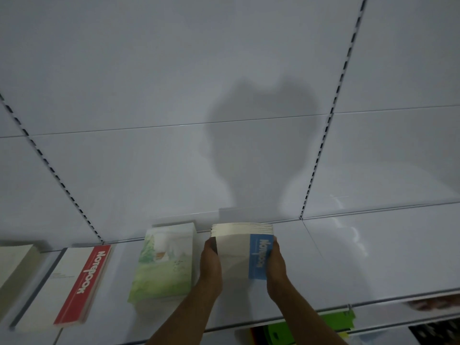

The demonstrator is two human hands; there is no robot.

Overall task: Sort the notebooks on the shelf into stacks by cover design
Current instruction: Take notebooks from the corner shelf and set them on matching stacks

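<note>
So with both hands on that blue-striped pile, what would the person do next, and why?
Probably set it flat on the white shelf. The left hand and right hand press the sides of the blue-striped white notebook stack, which is tilted up, beside the green landscape-cover stack.

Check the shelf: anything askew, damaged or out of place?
Nothing damaged or spilled. The red-band stack and green landscape stack lie flat and apart; both hands, left hand and right hand, hold the blue-band stack by its sides.
</note>
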